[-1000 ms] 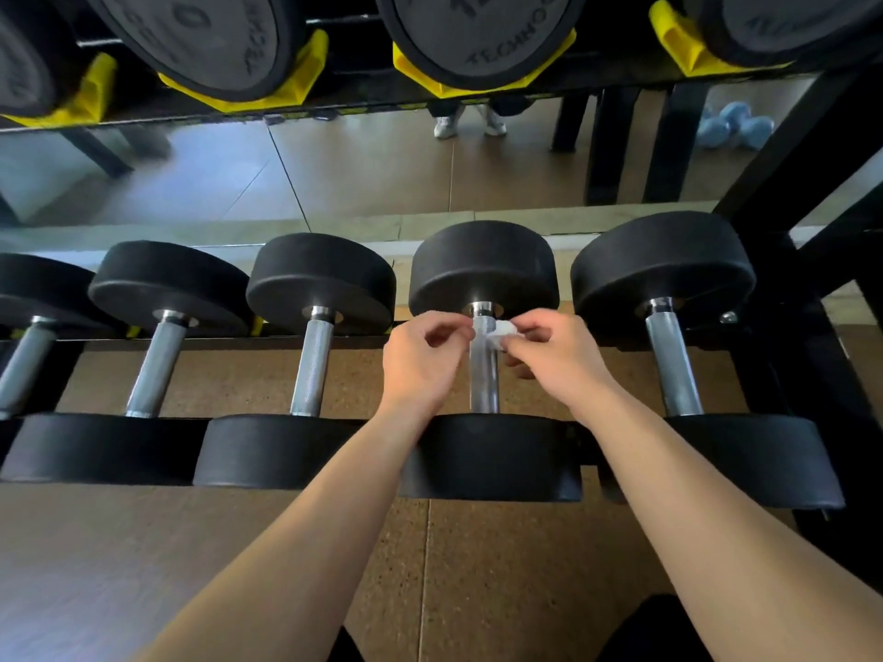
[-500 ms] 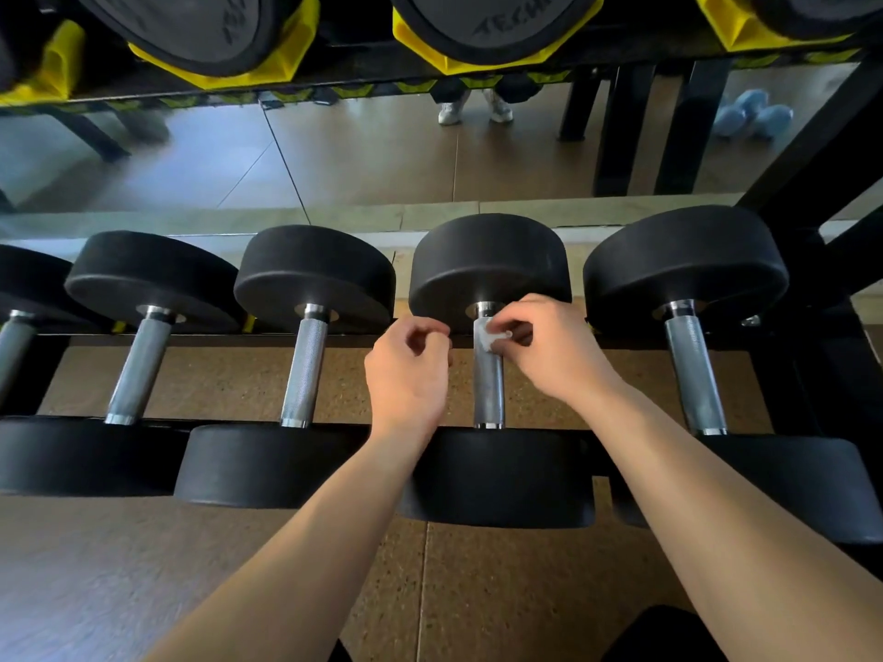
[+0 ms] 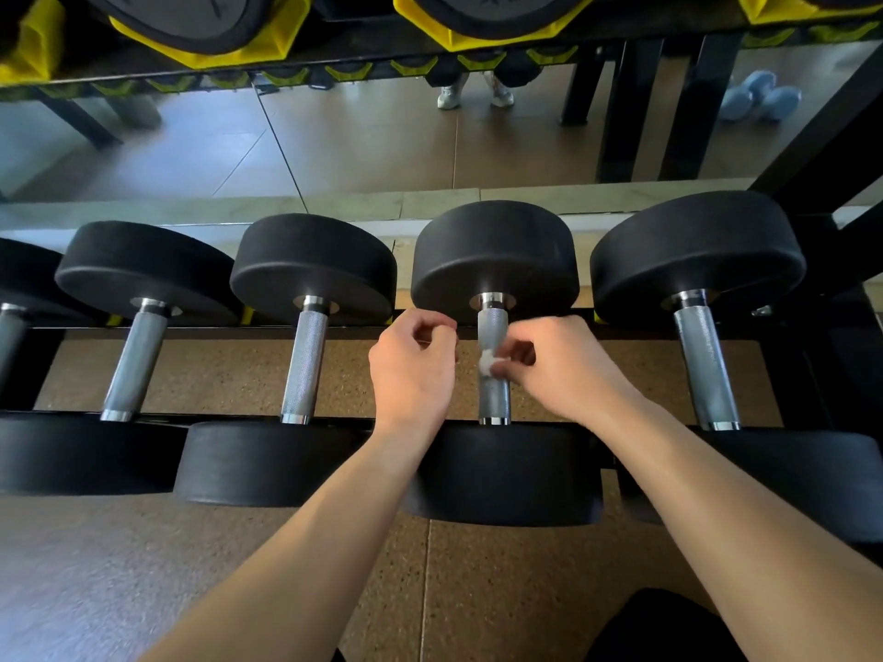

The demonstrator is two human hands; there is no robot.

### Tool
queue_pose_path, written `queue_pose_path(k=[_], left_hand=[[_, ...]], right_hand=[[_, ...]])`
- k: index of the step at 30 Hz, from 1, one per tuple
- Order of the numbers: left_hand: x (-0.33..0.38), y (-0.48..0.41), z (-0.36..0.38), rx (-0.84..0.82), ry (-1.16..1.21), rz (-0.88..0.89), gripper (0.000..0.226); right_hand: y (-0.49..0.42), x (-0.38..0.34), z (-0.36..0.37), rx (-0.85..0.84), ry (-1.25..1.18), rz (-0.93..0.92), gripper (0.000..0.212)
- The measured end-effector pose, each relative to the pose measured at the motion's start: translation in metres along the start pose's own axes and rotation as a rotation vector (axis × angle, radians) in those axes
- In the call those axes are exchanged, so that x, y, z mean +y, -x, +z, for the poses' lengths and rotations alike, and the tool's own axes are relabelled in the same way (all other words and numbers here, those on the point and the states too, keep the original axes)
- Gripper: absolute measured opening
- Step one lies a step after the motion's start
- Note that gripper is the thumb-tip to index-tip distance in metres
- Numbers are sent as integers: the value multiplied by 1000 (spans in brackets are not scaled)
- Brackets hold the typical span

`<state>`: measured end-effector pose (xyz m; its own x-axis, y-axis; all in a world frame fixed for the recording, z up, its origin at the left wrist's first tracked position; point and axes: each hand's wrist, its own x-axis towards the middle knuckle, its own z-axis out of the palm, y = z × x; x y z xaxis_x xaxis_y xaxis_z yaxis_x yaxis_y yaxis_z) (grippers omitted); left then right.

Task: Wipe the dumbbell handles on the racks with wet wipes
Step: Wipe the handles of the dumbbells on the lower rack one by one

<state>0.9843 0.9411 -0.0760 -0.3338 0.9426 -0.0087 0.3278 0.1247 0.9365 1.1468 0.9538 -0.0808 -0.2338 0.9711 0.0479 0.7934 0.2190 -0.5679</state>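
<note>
**A:** The wet wipe (image 3: 488, 363) has slid down from the far collar to mid-handle (image 3: 494, 398). The left hand (image 3: 413, 370) has let go and sits just beside the bar, fingers curled in on nothing I can see.

**B:** How will it handle?

**A:** The wipe is soft, damp and bunched small. The knurled steel will likely drag at it, so wrap it round the bar. The dumbbell (image 3: 494, 260) looks heavy and should stay seated on the rack (image 3: 793, 346).

**B:** And the right hand (image 3: 568, 375)?

**A:** Its thumb and fingertips pinch the wipe against the handle.
</note>
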Motion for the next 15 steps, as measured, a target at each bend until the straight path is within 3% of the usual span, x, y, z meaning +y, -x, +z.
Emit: queue_pose_path(k=[6,9,11,15], left_hand=[[1,1,0,0,6,-9,21],[2,2,-1,-1,10,-3,21],[2,2,-1,-4,16,-1,21],[-1,0,-1,-17,22,15,21]], right_hand=[[-23,-3,10,267,-72,26,15],[-22,-6,13,308,-48,12,13],[-17,-4,8,206,-41,5,13],[0,-5,-7,-155,24,-16,17]])
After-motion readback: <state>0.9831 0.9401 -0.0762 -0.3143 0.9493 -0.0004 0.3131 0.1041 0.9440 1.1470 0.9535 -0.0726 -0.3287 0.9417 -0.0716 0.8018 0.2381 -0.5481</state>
